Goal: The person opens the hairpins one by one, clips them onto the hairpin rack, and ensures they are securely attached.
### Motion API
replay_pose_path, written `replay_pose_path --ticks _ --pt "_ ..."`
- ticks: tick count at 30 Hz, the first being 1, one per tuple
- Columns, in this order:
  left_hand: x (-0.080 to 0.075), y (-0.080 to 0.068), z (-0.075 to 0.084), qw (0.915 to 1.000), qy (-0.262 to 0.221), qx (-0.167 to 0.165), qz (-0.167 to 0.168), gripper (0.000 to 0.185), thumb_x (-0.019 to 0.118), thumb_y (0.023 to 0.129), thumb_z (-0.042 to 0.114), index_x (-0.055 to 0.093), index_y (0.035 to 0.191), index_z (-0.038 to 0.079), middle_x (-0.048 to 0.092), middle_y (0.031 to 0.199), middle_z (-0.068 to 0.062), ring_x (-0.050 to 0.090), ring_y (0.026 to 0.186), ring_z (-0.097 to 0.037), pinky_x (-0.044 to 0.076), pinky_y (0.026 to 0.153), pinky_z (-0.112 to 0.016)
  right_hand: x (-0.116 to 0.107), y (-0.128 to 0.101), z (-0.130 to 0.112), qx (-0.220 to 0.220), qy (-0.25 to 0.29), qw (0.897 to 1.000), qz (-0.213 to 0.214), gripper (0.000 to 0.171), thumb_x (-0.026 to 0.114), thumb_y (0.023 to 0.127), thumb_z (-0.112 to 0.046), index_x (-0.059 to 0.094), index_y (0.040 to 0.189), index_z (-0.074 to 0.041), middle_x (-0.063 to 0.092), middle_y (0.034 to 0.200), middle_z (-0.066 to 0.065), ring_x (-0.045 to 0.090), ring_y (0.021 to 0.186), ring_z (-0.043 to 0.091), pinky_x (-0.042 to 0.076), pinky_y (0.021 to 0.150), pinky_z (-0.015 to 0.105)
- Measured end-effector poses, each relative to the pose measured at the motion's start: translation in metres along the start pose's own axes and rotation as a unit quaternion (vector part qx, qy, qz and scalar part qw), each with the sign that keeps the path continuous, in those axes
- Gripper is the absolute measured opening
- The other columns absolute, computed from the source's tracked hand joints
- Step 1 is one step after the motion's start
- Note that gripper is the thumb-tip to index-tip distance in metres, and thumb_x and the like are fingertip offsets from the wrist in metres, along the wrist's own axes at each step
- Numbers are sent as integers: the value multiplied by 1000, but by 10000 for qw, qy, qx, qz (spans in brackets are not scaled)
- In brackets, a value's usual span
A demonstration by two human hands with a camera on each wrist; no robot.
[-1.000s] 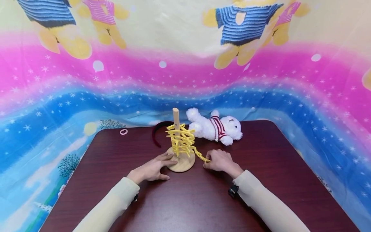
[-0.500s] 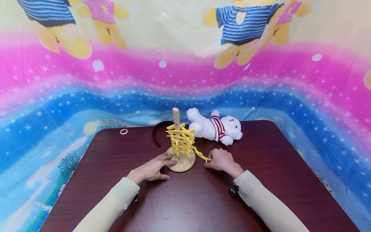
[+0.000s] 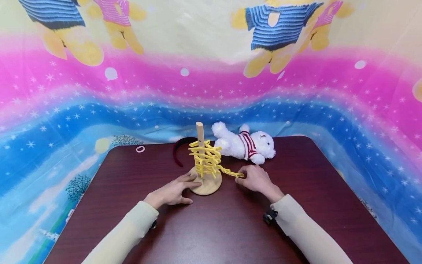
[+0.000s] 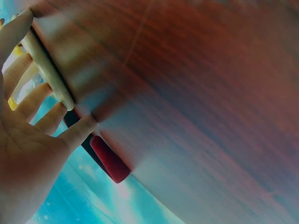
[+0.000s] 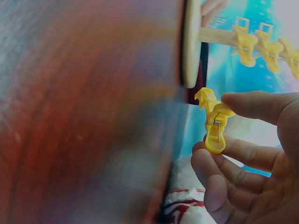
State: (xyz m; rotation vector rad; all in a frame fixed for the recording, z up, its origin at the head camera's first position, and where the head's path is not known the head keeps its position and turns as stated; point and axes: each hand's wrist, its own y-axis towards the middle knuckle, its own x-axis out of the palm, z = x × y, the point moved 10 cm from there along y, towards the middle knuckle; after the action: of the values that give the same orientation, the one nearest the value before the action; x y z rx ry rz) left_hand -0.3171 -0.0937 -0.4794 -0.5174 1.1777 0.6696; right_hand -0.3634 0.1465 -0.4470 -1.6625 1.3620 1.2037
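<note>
Near the table's middle stands a wooden post [image 3: 199,132] on a round base [image 3: 207,189], with several yellow clothespins [image 3: 207,157] around it. A row of linked yellow clothespins [image 3: 228,171] stretches from the lower part of the stack to my right hand [image 3: 258,179]. Its thumb and fingers pinch the end clothespin [image 5: 216,133], whose metal spring shows in the right wrist view. My left hand [image 3: 172,191] rests with extended fingers on the base's left side and on the table; the left wrist view shows these fingers [image 4: 35,100] spread along the base's edge.
Behind the post lies a white teddy bear [image 3: 234,145] in a red-striped shirt. A dark red headband [image 3: 176,156] lies left of the post. Near the back left edge of the table [image 3: 211,227] is a small pink ring [image 3: 140,149]. A printed curtain [image 3: 184,91] hangs behind.
My right hand has moved to the right and slightly up, drawing the row of clothespins out flatter. The left hand and the stand keep their places.
</note>
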Motion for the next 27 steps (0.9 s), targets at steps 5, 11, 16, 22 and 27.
replay_pose_path --ticks 5,11,16,22,27 --pt "-1 0 0 10000 17 2 19 66 73 79 39 47 139 26 28 154 -8 21 144 -32 29 112 -47 -16 -5 -7 -198 73 9995 216 26 72 76 -41 73 94 -22 70 86 -5 60 75 14 46 58 31" --pt "-1 0 -1 10000 22 2 14 66 72 80 38 46 140 26 28 154 -8 20 144 -33 29 112 -47 -34 -12 -11 -315 71 9990 324 26 72 76 -43 72 94 -23 69 82 -5 55 68 10 43 57 30" --pt "-1 0 0 10000 7 13 16 67 73 79 38 47 139 25 29 154 -8 21 144 -33 29 112 -48 -49 -18 -14 -412 198 9982 395 26 72 76 -44 72 93 -25 68 81 -5 54 65 8 42 56 28" --pt "0 0 0 10000 14 5 6 67 73 79 37 47 139 25 28 154 -8 21 144 -33 30 112 -47 -67 -24 -16 -629 289 9958 597 24 72 76 -43 72 92 -25 69 79 -8 57 67 4 45 61 27" --pt "2 0 -1 10000 -21 -47 -44 67 72 80 38 46 140 26 28 154 -7 20 144 -33 30 111 -48 -83 -25 -18 -730 319 9936 799 21 72 78 -41 71 91 -24 66 74 -11 56 65 4 44 62 27"
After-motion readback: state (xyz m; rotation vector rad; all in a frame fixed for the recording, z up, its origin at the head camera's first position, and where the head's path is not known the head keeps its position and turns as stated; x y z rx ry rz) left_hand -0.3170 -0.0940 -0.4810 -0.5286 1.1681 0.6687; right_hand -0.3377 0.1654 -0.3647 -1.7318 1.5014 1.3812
